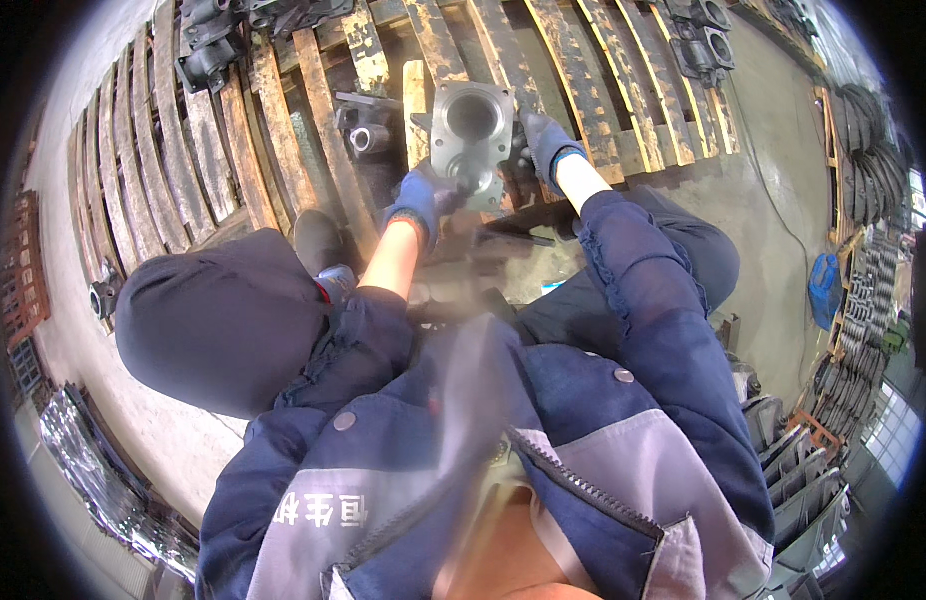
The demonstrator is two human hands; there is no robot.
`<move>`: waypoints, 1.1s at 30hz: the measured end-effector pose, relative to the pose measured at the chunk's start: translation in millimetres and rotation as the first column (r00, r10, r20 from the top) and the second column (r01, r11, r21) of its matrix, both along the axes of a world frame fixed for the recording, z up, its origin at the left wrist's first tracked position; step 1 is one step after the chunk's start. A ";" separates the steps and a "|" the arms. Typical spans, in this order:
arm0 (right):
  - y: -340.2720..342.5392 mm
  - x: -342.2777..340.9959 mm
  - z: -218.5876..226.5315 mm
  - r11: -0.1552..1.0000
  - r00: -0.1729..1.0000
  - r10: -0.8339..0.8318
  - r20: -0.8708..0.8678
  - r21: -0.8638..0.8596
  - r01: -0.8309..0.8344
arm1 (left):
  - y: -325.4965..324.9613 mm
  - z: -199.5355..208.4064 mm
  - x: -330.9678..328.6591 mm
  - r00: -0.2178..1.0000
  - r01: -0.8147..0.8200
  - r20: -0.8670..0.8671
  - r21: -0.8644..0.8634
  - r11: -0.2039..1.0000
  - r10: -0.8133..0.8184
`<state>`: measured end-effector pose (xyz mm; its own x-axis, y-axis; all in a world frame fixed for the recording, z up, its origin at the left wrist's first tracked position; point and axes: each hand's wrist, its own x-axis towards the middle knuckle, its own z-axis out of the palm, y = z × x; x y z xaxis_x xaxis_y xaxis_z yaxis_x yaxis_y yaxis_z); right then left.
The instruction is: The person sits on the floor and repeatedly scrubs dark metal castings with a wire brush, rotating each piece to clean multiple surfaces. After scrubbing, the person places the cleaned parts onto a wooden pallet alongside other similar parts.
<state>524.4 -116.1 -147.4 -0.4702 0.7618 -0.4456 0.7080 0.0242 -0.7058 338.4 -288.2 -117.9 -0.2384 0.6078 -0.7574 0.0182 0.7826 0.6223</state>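
Casting in grey metal, squarish flange with a big round bore [453,151], is sitting between both hands at the near edge of a weathered wooden slatted pallet [258,140]. Can't tell if it's resting on the slats or held just above them. Left hand in a blue knit glove [417,200] has its fingers clamped on the lower left side; right hand in a matching blue-grey glove [549,145] is up against the right edge, but honestly I can't tell if those fingers are squeezing or just touching. For holding it well, I'd want both palms on solid outer edges, fingers out of the bore, and the weight kept close to the knees. Watch the gaps between slats too, a corner could catch. Just left of it there's a dark metal casting with a tubular end [366,127], so mind the knuckles. Further out, more dark castings cluster at the pallet's far left [211,60] and far right [705,52].
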 end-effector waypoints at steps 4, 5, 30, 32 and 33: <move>-12.3 17.4 37.2 0.997 0.983 0.056 0.174 0.039 -0.064 | 1.6 17.4 0.2 0.985 -0.170 0.053 0.174 0.970 0.163; -19.9 27.2 43.2 0.993 0.966 0.100 0.240 0.035 -0.111 | 3.1 22.5 -1.6 0.947 -0.292 0.203 0.212 0.933 0.251; -156.7 3.8 134.4 0.915 0.972 -0.041 0.230 0.399 -0.056 | 11.2 28.4 -16.9 0.973 -0.151 -0.135 0.240 0.959 0.188; -156.4 -0.3 140.1 0.898 0.982 -0.013 0.186 0.435 -0.071 | 9.5 32.3 -16.1 0.976 -0.185 -0.073 0.232 0.955 0.207; -156.6 -2.5 143.0 0.891 0.986 0.000 0.169 0.448 -0.077 | 8.7 32.9 -15.8 0.975 -0.207 -0.032 0.247 0.947 0.222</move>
